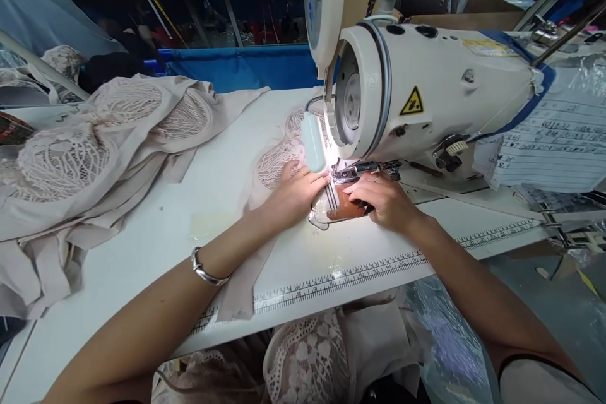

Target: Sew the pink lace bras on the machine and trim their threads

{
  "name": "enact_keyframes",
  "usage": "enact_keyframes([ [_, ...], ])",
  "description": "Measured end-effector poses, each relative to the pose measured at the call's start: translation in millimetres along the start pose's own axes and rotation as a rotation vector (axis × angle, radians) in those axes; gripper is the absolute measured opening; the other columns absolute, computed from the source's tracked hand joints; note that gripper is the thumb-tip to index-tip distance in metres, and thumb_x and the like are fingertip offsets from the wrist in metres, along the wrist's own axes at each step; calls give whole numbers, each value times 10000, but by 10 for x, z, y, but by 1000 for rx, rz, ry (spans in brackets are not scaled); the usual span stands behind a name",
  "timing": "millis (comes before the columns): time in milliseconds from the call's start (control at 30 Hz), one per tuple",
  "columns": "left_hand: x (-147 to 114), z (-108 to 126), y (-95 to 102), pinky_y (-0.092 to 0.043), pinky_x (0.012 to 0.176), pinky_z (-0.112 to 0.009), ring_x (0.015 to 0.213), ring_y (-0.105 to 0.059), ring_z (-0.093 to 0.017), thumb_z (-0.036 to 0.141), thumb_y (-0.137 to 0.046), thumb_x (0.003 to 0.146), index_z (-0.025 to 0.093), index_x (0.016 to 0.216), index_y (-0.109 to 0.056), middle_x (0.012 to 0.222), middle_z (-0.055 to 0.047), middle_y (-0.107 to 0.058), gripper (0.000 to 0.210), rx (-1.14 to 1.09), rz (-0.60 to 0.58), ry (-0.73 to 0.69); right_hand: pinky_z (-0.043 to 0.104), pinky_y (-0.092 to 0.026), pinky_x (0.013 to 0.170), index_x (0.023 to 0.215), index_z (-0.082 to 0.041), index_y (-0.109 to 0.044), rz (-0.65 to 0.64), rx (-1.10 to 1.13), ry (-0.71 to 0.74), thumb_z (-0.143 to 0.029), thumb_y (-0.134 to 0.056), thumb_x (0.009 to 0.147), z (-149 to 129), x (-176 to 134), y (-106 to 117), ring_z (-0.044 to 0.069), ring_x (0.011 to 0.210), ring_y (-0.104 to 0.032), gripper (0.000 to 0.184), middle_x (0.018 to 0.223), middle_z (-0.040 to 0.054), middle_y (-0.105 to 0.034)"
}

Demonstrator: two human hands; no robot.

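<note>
A beige lace bra [277, 163] lies under the lamp side of the sewing machine [426, 88], its pale band [246, 278] trailing toward the table's front edge. My left hand [298, 192] presses it with closed fingers just left of the presser foot [348, 173]. On the right, my right hand [381, 199] has its fingers curled together by the foot, over the brown plate [348, 203] of the machine bed. Something small and dark shows beneath these fingers; its kind is hidden. The machine's light glares on the needle area, so the stitching spot is hard to see.
A heap of beige lace bras [108, 132] covers the table's left side. A ruler strip [341, 278] runs along the front edge. More lace pieces [312, 353] rest below it at my lap. A handwritten sheet [549, 132] hangs at right. Blue cloth [237, 68] borders the back.
</note>
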State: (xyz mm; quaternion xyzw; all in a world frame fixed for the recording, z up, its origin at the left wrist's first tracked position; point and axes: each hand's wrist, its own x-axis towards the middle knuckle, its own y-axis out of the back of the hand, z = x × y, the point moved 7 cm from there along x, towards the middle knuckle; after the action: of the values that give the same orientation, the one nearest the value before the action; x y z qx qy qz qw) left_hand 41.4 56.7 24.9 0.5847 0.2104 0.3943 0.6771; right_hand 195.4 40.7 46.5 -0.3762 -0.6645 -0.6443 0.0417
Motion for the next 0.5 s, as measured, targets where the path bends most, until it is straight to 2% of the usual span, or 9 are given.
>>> enact_keyframes([
  [100,12,-99,19,-446,944,-461,1115,-594,-323,71,-367,977,153,1165,-647,1210,-163,-664,347,60,-50,192,348,-529,748,826,-208,-624,-2,23,7,57,-404,815,2,11,4,202,855,-632,345,915,49,-749],
  [167,-9,-247,77,-482,867,-436,1043,-616,-333,224,-429,1014,132,1184,-632,1170,-186,-651,280,72,-82,327,345,-521,749,837,-209,-622,-8,21,20,72,-402,792,-18,30,32,204,853,-635,360,887,45,-739],
  [267,-162,-579,291,-475,924,-480,1182,-569,-397,453,-497,988,125,1406,-510,1340,-227,-570,531,141,-112,457,328,-490,691,842,-207,-612,-62,12,5,95,-385,741,-78,45,92,201,782,-600,391,803,38,-692],
  [333,-418,-889,589,-412,1023,-534,1345,-453,-435,553,-419,986,103,1492,-421,1482,-255,-461,677,222,-21,581,317,-465,651,859,-207,-607,-104,22,-33,96,-377,732,-133,10,143,197,744,-567,400,774,35,-653],
  [400,-826,-1208,986,-345,1063,-563,1442,-342,-432,622,-280,992,63,1464,-453,1523,-276,-413,752,306,186,743,311,-459,649,901,-208,-604,-125,35,-66,95,-368,732,-200,-70,194,195,756,-563,420,802,38,-640],
  [467,-1296,-1479,1297,-294,1004,-590,1512,-200,-407,613,-168,1018,39,1366,-542,1474,-303,-444,768,372,310,877,315,-472,686,937,-209,-595,-111,31,-60,97,-361,710,-278,-169,235,199,802,-581,447,847,43,-647],
  [500,-1529,-1595,1412,-287,941,-591,1511,-194,-396,608,-152,1027,13,1270,-592,1393,-305,-508,780,394,345,947,320,-478,707,944,-208,-592,-100,27,-50,96,-362,705,-314,-214,243,201,818,-589,450,862,45,-651],
])
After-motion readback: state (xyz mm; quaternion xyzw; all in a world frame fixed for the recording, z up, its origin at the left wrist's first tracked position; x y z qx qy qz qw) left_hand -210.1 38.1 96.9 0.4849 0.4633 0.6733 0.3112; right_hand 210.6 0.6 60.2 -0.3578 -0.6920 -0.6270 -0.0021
